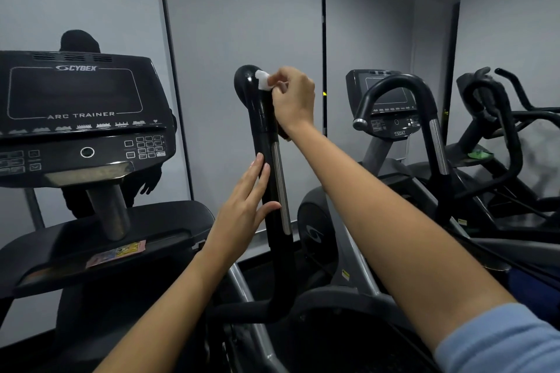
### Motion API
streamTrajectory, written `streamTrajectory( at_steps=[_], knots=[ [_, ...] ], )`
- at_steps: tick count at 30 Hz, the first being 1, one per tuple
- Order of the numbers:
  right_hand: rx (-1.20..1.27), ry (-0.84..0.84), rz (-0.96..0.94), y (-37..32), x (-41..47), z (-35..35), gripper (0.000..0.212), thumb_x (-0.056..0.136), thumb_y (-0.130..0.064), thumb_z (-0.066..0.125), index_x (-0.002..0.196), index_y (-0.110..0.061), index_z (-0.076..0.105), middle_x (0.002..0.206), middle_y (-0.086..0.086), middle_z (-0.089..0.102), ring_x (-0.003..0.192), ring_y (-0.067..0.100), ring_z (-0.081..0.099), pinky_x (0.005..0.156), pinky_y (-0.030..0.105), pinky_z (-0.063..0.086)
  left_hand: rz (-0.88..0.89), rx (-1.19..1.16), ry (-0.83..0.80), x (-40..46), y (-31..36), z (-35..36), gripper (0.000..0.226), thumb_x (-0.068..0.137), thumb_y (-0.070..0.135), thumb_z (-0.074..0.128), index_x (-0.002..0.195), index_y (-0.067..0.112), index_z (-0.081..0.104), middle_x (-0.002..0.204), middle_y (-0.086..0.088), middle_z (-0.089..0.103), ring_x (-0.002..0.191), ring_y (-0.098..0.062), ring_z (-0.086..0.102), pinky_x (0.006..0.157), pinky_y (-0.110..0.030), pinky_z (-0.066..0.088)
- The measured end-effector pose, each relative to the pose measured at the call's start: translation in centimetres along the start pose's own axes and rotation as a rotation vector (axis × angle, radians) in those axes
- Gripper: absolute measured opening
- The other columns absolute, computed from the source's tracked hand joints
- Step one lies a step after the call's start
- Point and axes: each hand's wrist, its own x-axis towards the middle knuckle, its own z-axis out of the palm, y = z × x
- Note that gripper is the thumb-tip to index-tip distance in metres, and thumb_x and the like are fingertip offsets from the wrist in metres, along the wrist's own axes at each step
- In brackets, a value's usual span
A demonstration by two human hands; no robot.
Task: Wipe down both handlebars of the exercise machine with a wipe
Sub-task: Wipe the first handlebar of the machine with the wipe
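A black upright handlebar (261, 124) of the exercise machine rises in the middle of the view, curving over at its top, with a silver strip (280, 188) along its right side. My right hand (292, 100) pinches a small white wipe (262, 80) and presses it against the bar just under the curved top. My left hand (244, 209) rests lower on the same bar with fingers spread, flat against its left side, holding nothing. The machine's other handlebar is out of sight.
The machine's black console (78, 118), marked Cybex Arc Trainer, stands at the left. A mirrored wall (242, 24) lies behind. A second machine with a curved handle (403, 91) stands at the right, and more black bars (497, 130) beyond it.
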Motion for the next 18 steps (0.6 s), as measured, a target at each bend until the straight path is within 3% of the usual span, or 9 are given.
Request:
streamTrajectory(
  at_steps=[4, 7, 9, 15, 18],
  knots=[
    [0.041, -0.017, 0.020, 1.6, -3.1, -0.7, 0.017, 0.082, 0.007, 0.054, 0.082, -0.006, 0.066, 0.081, 0.001, 0.065, 0.073, 0.010, 0.057, 0.062, 0.019, 0.043, 0.004, -0.036, 0.004, 0.0, 0.0, 0.0, 0.066, 0.089, 0.035, 0.048, 0.143, 0.004, 0.026, 0.152, -0.010, 0.019, 0.139, -0.019, 0.022, 0.109, -0.035, 0.022],
    [0.056, -0.063, 0.039, 2.8, -5.3, -1.5, 0.011, 0.084, 0.000, 0.059, 0.082, -0.009, 0.065, 0.079, -0.002, 0.062, 0.072, 0.007, 0.057, 0.060, 0.008, 0.045, 0.005, -0.056, 0.016, 0.0, 0.2, 0.0, 0.066, 0.087, 0.030, 0.050, 0.142, 0.003, 0.028, 0.152, -0.008, 0.018, 0.139, -0.019, 0.021, 0.109, -0.035, 0.021],
    [0.043, -0.048, 0.020, 2.8, -5.4, -1.4, 0.012, 0.084, 0.001, 0.058, 0.082, -0.007, 0.065, 0.081, 0.002, 0.064, 0.072, 0.008, 0.057, 0.060, 0.008, 0.044, 0.000, -0.071, 0.008, 0.0, 0.1, 0.0, 0.066, 0.088, 0.032, 0.049, 0.142, 0.003, 0.028, 0.152, -0.009, 0.018, 0.138, -0.019, 0.023, 0.109, -0.035, 0.021],
    [-0.263, 0.042, -0.446, 1.6, -4.9, -0.6, 0.017, 0.078, 0.005, 0.057, 0.079, -0.007, 0.069, 0.076, 0.009, 0.061, 0.066, 0.022, 0.058, 0.055, 0.027, 0.047, 0.005, -0.041, 0.014, 0.4, -0.3, -0.4, 0.066, 0.088, 0.044, 0.042, 0.139, 0.004, 0.036, 0.149, -0.013, 0.031, 0.134, -0.020, 0.033, 0.106, -0.032, 0.026],
    [-0.321, 0.019, -0.522, 1.1, -3.4, -0.2, 0.013, 0.076, -0.001, 0.062, 0.075, -0.012, 0.070, 0.075, 0.006, 0.061, 0.066, 0.024, 0.058, 0.052, 0.029, 0.047, -0.002, -0.052, 0.025, 0.3, -0.4, -0.6, 0.065, 0.089, 0.046, 0.041, 0.140, 0.006, 0.036, 0.150, -0.010, 0.030, 0.132, -0.020, 0.037, 0.105, -0.030, 0.029]
  ],
)
